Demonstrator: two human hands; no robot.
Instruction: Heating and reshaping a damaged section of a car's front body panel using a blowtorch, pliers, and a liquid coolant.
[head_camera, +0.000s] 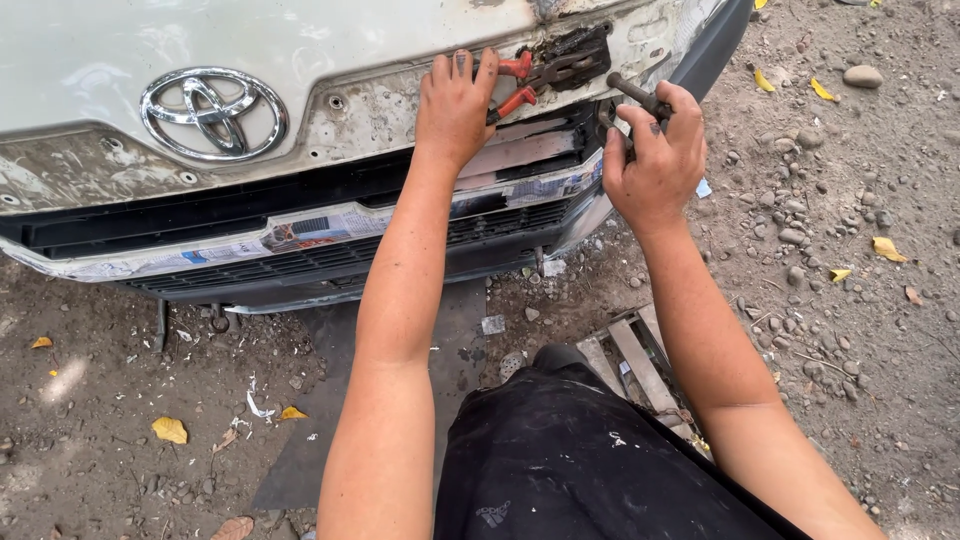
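Pressing against the worn white front panel of a vehicle, the left hand is seen with its fingers spread nearly flat on the metal, not clenched; its fingertips touch the red handles of a pair of pliers that lies along the panel's lower edge, though a firm grasp on them cannot be told. The dark jaws of the pliers are set against a black rusted bracket at the panel's right end. The right hand is closed around a dark metal tool, whose rod-like handle sticks out above the thumb and forefinger; the working end is hidden behind the fingers near the corner of the vehicle. The two hands are near each other, with the pliers between them.

A chrome oval emblem is fixed on the panel well to the left of the hands. Below the panel a black grille is seen, with a strip of newspaper masking taped across it. The ground is dirt strewn with pebbles and a few yellow leaves. A dark flat sheet lies under the bumper, and a small wooden frame rests beside the person's dark clothing at the lower edge
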